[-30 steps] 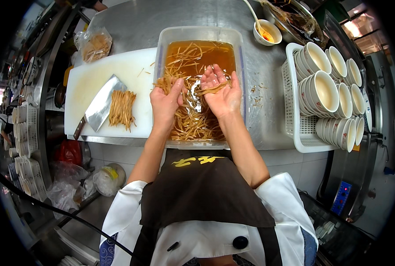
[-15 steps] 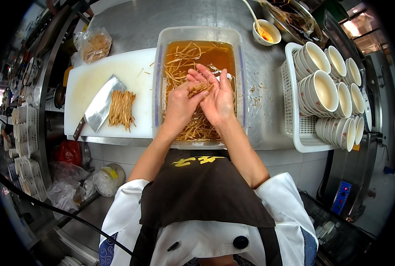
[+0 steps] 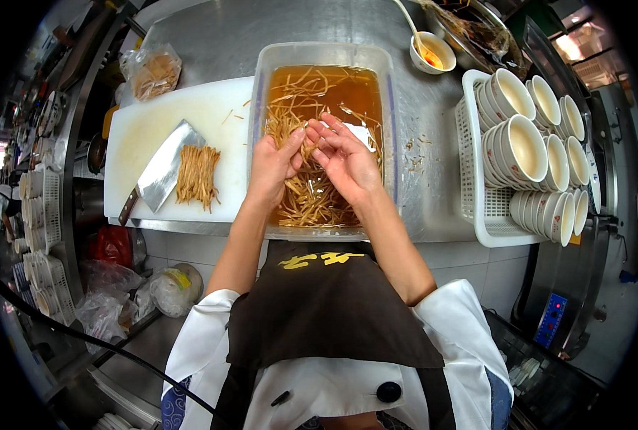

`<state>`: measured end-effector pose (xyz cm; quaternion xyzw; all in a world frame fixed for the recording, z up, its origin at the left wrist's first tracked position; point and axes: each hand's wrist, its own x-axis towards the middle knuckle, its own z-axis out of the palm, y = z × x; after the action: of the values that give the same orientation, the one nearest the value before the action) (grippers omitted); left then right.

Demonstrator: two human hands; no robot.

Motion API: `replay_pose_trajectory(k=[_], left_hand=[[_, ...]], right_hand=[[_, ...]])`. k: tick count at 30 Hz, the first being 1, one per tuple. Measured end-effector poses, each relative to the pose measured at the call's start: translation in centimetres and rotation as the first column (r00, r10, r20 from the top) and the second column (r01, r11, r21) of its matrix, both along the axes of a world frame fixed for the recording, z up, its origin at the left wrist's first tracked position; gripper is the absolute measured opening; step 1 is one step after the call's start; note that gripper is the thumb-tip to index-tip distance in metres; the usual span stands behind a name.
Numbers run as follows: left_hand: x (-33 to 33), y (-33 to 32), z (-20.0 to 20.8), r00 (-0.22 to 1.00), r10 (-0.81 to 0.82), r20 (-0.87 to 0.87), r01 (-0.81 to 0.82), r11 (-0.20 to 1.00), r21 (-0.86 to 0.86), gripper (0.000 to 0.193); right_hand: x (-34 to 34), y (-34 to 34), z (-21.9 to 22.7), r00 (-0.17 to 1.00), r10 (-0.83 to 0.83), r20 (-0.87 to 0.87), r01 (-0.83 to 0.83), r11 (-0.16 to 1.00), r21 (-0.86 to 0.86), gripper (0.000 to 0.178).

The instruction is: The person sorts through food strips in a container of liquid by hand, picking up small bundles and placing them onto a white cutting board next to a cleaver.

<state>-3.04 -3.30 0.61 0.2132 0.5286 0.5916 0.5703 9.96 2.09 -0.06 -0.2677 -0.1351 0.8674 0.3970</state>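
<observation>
A clear plastic tub holds amber liquid and many thin brown strips, which look like dried tofu or a similar food. Over its middle, my left hand is closed, its thumb against curled fingers, with a few strips showing at the thumb tip. Close beside it, my right hand is half turned up with fingers stretched and slightly bent, its palm bare. On the white cutting board to the left lie a cleaver and a neat bundle of brown strips.
A white basket of stacked bowls stands at the right. Behind it are a small bowl with a spoon and a large metal basin. A plastic bag of brown food sits at the back left on the steel counter.
My hands have drawn apart; the left moved left and lower, the right turned and its fingers spread. The clump of strips held between them no longer shows on the right palm.
</observation>
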Motion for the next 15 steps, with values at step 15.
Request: replay_pose_trajectory(k=[15], left_hand=[[-1.9, 0.2, -0.7, 0.908, 0.059, 0.414, -0.114, 0.987, 0.11, 0.014]], right_hand=[[1.9, 0.7, 0.7, 0.884, -0.118, 0.451, 0.015, 0.974, 0.225, 0.013]])
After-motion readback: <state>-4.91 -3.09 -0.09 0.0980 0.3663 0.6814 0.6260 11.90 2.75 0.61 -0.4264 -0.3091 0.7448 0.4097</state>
